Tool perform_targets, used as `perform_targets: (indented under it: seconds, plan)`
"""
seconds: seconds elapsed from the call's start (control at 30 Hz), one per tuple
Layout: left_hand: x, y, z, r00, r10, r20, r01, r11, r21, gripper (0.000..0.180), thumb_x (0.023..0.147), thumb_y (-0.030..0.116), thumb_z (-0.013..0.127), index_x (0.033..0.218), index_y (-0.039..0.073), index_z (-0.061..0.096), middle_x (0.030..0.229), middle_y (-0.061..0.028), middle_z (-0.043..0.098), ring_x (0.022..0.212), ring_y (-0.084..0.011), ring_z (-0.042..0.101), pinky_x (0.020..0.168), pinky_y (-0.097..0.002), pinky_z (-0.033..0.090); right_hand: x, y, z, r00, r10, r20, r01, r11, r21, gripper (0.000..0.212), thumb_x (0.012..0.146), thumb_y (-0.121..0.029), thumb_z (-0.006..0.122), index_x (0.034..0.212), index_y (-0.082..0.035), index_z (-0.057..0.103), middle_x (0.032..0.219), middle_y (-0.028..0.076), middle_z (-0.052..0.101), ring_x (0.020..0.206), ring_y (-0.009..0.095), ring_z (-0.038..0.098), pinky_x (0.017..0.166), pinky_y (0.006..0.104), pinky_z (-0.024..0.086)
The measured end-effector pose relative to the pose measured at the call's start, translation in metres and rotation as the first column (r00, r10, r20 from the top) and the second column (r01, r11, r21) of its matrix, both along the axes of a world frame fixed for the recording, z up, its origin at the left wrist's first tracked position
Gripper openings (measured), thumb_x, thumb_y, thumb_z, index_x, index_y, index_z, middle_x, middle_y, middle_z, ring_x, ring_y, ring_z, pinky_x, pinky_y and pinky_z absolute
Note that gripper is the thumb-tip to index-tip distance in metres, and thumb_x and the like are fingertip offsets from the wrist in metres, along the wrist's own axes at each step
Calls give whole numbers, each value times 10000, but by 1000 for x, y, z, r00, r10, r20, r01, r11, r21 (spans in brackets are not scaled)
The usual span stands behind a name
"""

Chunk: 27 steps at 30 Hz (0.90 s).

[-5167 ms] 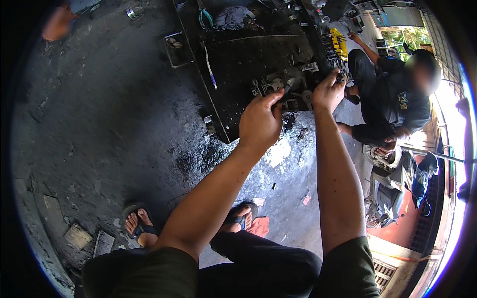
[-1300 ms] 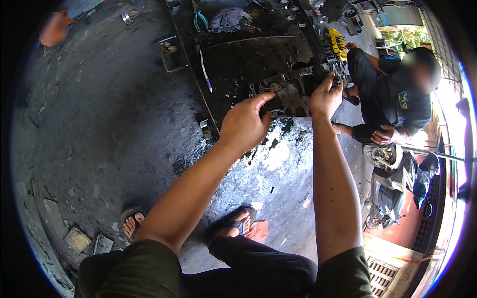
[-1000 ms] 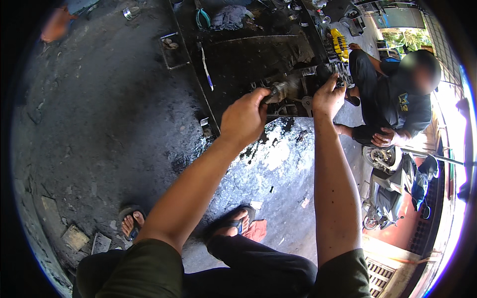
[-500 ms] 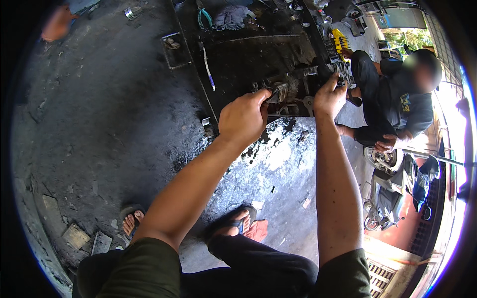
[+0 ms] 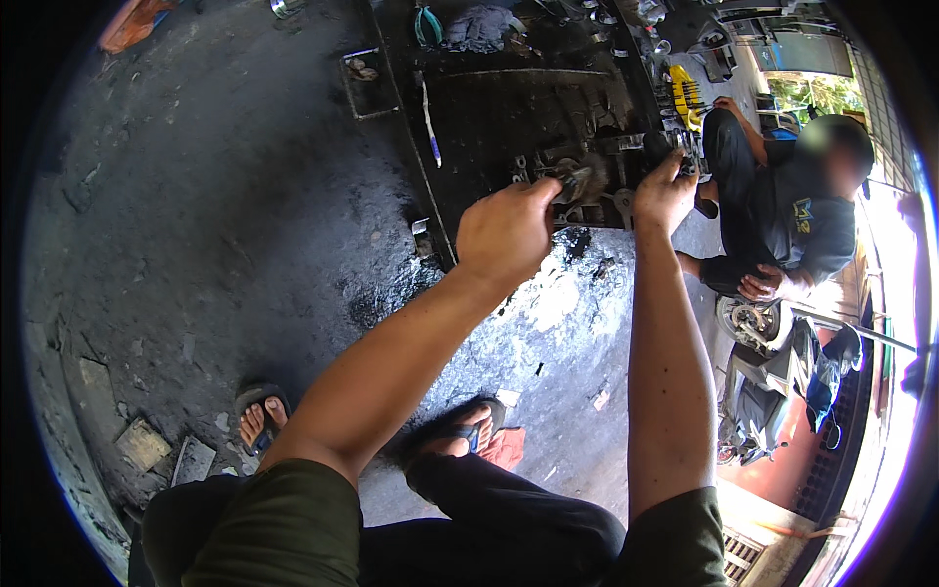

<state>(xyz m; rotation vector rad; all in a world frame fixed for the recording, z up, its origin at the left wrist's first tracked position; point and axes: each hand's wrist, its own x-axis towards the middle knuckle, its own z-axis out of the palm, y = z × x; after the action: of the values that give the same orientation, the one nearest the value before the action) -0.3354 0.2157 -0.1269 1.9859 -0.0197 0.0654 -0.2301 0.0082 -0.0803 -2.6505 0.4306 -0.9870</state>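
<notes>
My left hand (image 5: 504, 230) is closed at the near edge of a dark, oily bench (image 5: 518, 112). By its thumb is a grey-brown, blurred piece (image 5: 584, 180); whether the hand grips it, I cannot tell. Metal parts (image 5: 624, 203) lie just to the right of that piece. My right hand (image 5: 668, 196) is closed too, fingers bent round something dark at the bench's right edge. What it holds is mostly hidden. A white and purple toothbrush (image 5: 430, 122) lies along the bench's left side.
Teal-handled pliers (image 5: 427, 26) and a grey rag (image 5: 481, 29) lie farther back. A yellow tool holder (image 5: 685, 98) stands at the right. Another person (image 5: 822, 210) sits there, close to my right hand, with a motor scooter (image 5: 773, 391) nearer me. A red cloth (image 5: 505, 447) lies by my foot.
The view has shifted, so the bench sits slightly lower and farther right. A grey-brown blurred piece now shows by my left thumb, where a ribbed metal part showed before. Both hands stay closed.
</notes>
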Motion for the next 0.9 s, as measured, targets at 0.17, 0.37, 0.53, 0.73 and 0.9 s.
perform_targets:
  seconds: [0.17, 0.37, 0.53, 0.73, 0.9]
  plan:
    - [7, 13, -11, 991, -134, -5, 133, 990, -41, 263, 935, 153, 685, 1195, 182, 718, 1076, -112, 762, 942, -345, 737, 811, -466, 590, -1, 5, 3, 1000, 12, -5, -12, 1000, 21, 629, 1066, -406, 539, 1334, 163, 551, 1243, 395, 642, 1189, 527, 623, 1017, 520, 504]
    - [7, 60, -72, 1000, 12, -21, -2, 901, 434, 219, 973, 163, 606, 1114, 189, 772, 1064, -111, 723, 950, -332, 728, 810, -470, 600, 0, 0, 1, 999, -25, -33, 26, 999, 41, 667, 1063, -421, 537, 1353, 180, 531, 1275, 411, 620, 1229, 527, 602, 1053, 514, 486]
    - [19, 48, -100, 943, -178, -283, 321, 715, 621, 277, 1017, 182, 519, 1124, 162, 774, 1069, -164, 688, 969, -346, 730, 787, -448, 635, 0, -6, -2, 999, 2, -36, -2, 1000, 3, 677, 1060, -423, 536, 1351, 188, 526, 1279, 419, 613, 1238, 534, 594, 1069, 515, 474]
    - [17, 46, -37, 997, 35, -67, -20, 976, 216, 276, 1040, 334, 600, 1124, 172, 806, 1009, -151, 739, 940, -299, 735, 797, -416, 604, 0, -7, -1, 998, 29, -48, -29, 1000, 11, 682, 1052, -424, 552, 1351, 188, 524, 1282, 424, 609, 1236, 538, 594, 1067, 519, 476]
    - [11, 22, -1, 980, -163, 113, 171, 983, -71, 202, 997, 318, 700, 1143, 226, 804, 953, -67, 773, 855, -276, 743, 734, -415, 589, -1, -5, 0, 998, 12, -57, -11, 1000, 18, 684, 1051, -431, 554, 1357, 180, 522, 1279, 420, 614, 1231, 537, 598, 1063, 515, 480]
